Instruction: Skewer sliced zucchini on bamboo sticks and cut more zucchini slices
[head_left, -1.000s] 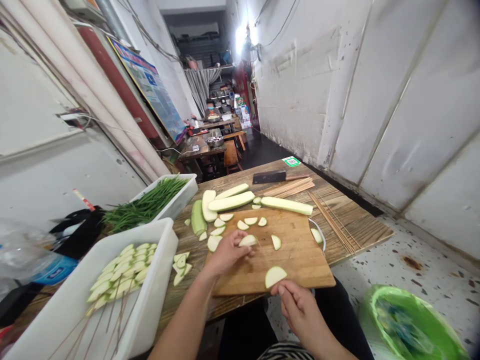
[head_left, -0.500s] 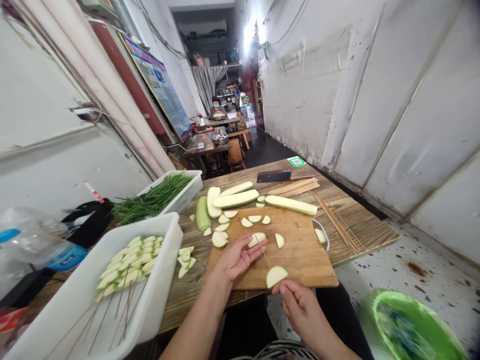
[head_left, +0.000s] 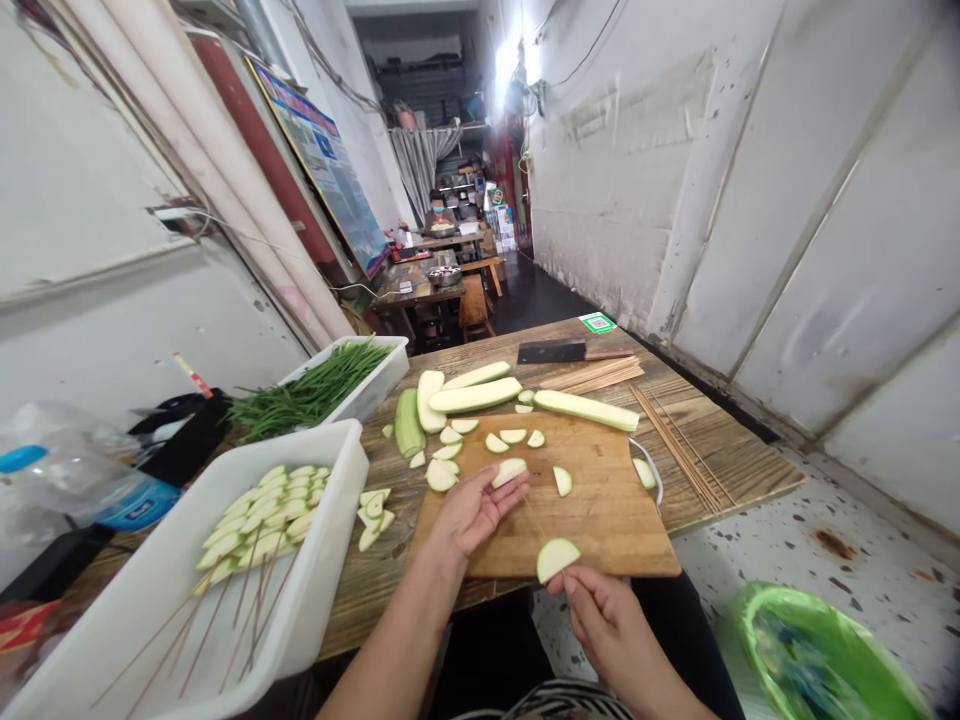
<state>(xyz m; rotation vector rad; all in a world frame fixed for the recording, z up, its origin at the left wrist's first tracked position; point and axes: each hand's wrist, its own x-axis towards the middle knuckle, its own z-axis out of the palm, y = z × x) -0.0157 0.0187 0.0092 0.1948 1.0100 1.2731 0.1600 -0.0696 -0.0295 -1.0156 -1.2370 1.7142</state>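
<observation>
Evidently the right hand [head_left: 606,612] had its grip closed on a skewer [head_left: 535,520], just below a slice [head_left: 558,558] at the front edge of the board [head_left: 607,500]. Over the board, the left hand [head_left: 474,512] lightly pinched a second slice [head_left: 510,471]; whether the skewer's tip touched it was unclear. Both slices seemed light, firm and moist enough to slip, best held by the rind; the thin skewer looked stiff but snappable, best taken low.

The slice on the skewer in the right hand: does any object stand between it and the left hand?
Nothing visible blocks: between the slice and the left hand, only the thin bare skewer shows, against the cutting board.
</observation>
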